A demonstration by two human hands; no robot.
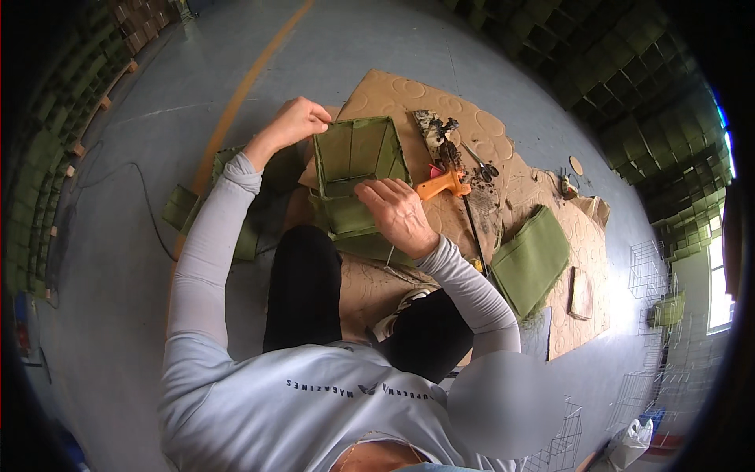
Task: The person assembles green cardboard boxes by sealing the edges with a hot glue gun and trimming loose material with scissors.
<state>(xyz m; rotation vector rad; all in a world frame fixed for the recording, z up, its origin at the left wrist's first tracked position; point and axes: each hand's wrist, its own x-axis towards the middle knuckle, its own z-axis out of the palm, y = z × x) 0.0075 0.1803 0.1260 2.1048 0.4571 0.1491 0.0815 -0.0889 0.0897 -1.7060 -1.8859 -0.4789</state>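
An open box of green fabric (358, 165) on a thin frame stands in front of me, its mouth facing up. My left hand (297, 122) pinches its far left corner at the rim. Across the near right rim, my right hand (397, 212) has its fingers curled over the edge; the fingertips are partly hidden. Just right of that hand lies an orange glue gun (444, 184) on the cardboard. A pair of scissors (483, 164) rests beyond it, beside a strip (430, 135) smeared with dark residue.
Brown cardboard sheets (385, 90) cover the floor under the work. Folded green fabric (533, 258) lies to the right, near a small pale block (582, 294). Other green boxes (182, 206) sit at the left by a cable (145, 189). Wire frames (649, 263) stand far right.
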